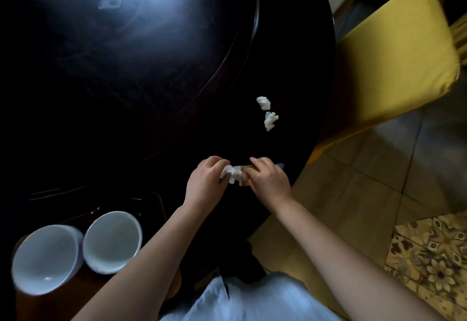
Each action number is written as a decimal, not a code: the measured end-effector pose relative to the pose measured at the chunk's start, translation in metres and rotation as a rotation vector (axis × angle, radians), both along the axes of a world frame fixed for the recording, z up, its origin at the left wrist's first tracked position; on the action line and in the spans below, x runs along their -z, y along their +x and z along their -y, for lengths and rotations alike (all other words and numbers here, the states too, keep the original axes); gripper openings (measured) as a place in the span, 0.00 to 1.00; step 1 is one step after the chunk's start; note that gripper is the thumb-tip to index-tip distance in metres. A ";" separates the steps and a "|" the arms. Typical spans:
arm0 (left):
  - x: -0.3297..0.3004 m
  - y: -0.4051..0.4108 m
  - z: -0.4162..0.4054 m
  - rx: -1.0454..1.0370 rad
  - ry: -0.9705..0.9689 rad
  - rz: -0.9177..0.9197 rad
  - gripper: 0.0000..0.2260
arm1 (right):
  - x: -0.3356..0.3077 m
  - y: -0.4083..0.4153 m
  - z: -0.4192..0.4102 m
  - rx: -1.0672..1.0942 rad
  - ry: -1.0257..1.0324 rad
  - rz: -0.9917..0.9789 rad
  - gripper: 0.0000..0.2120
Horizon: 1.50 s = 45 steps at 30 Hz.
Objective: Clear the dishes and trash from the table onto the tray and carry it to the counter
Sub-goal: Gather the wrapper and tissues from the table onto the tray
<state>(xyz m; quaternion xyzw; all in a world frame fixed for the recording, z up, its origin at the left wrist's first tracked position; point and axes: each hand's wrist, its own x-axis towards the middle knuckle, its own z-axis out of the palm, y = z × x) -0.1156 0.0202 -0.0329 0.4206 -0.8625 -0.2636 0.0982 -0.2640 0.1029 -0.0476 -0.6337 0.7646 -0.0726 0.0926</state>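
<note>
On the dark round table (290, 67), my left hand (206, 181) pinches a crumpled white tissue (231, 172). My right hand (269, 179) rests beside it, closed over a small tan, box-like object (244, 181) that is mostly hidden. Two more crumpled tissues (263, 102) (270, 120) lie farther out on the table, apart from both hands. Two white bowls (46, 258) (112, 241) stand side by side on a dark tray (156, 204) at the lower left. Dark chopsticks (58, 192) lie just beyond the tray.
A raised turntable (242, 50) fills the table's middle, with a bright window glare on it. A yellow cushioned chair (394, 55) stands at the table's right. Tiled floor (366, 181) and a patterned rug (429, 265) lie lower right.
</note>
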 end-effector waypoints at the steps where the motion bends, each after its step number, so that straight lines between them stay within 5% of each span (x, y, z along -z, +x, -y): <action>1: 0.005 -0.006 0.003 0.001 -0.005 0.032 0.13 | 0.003 -0.003 0.003 -0.026 0.010 -0.018 0.10; 8: 0.021 -0.009 -0.001 -0.027 -0.022 0.108 0.13 | 0.009 -0.006 0.007 -0.041 -0.011 -0.058 0.10; 13: 0.016 -0.007 -0.005 -0.316 0.238 0.033 0.07 | 0.004 -0.003 0.012 0.037 0.045 0.023 0.11; 18: 0.011 0.002 -0.012 -0.547 0.455 -0.082 0.03 | -0.011 -0.008 0.004 0.280 -0.015 0.431 0.03; 23: -0.008 -0.011 -0.020 -0.713 0.737 -0.396 0.03 | -0.028 -0.005 0.004 0.424 -0.022 0.924 0.03; 29: -0.029 -0.024 -0.027 -0.680 0.965 -0.628 0.08 | -0.023 -0.004 0.006 0.408 0.084 0.900 0.03; 40: -0.019 -0.030 -0.026 -0.741 0.930 -0.569 0.02 | -0.029 -0.018 0.002 0.279 0.101 0.958 0.04; 45: -0.019 -0.030 -0.022 -0.854 0.963 -0.678 0.02 | -0.022 -0.060 0.024 0.376 -0.181 0.568 0.14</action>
